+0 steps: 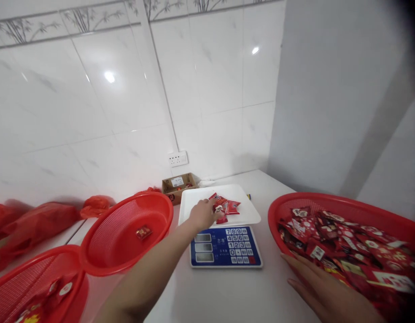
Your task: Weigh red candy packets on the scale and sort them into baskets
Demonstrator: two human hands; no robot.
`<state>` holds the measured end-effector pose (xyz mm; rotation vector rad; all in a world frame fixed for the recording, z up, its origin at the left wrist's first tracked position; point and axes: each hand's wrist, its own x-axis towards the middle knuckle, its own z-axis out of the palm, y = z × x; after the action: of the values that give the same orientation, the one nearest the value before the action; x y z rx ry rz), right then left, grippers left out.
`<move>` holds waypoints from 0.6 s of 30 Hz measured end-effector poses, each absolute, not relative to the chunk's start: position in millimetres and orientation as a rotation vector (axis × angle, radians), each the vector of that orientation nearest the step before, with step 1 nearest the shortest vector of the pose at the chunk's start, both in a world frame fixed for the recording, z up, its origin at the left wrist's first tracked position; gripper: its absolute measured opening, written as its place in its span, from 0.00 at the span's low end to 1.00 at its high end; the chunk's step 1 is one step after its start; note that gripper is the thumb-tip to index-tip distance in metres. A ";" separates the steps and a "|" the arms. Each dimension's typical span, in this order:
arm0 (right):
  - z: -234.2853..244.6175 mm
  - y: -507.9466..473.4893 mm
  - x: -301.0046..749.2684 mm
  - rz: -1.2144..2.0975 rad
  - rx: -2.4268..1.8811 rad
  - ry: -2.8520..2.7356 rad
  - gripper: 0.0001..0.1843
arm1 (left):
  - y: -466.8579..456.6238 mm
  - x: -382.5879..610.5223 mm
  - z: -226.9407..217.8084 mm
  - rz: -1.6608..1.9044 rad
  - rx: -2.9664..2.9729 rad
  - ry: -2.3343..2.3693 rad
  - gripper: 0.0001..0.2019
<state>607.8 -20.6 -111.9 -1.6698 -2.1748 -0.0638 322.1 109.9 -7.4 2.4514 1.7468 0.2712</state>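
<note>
My left hand [203, 213] reaches onto the white tray [194, 202] of a weighing scale [224, 246], fingers closed around a few red snack packets [226, 207] lying there. My right hand [320, 289] lies flat and open on the white table, its fingers against the rim of a red basket [328, 202] full of red packets.
A red basket [126, 233] with one red packet [143, 232] sits left of the scale; another red basket [32, 287] overlaps it at the lower left. Red plastic bags [42, 220] lie along the tiled wall. A small cardboard box [178, 185] stands behind the scale.
</note>
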 end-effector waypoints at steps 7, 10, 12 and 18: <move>-100.6 -25.7 604.6 -0.096 -1.652 -2.197 0.25 | 135.7 345.7 -23.5 0.253 2.339 1.697 0.16; -99.6 -25.5 604.7 -0.128 -1.626 -2.221 0.25 | 137.2 334.7 -22.5 0.282 2.288 1.731 0.16; -100.1 -25.1 605.0 -0.158 -1.611 -2.228 0.26 | 134.9 319.3 -17.6 0.293 2.237 1.786 0.16; -106.5 -24.5 605.9 -0.182 -1.621 -2.222 0.26 | 115.0 229.0 19.6 0.262 2.127 1.995 0.16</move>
<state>605.9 -24.5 -106.5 -1.6211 -2.2222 -0.1818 229.0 115.0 19.6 2.1272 1.9953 0.2623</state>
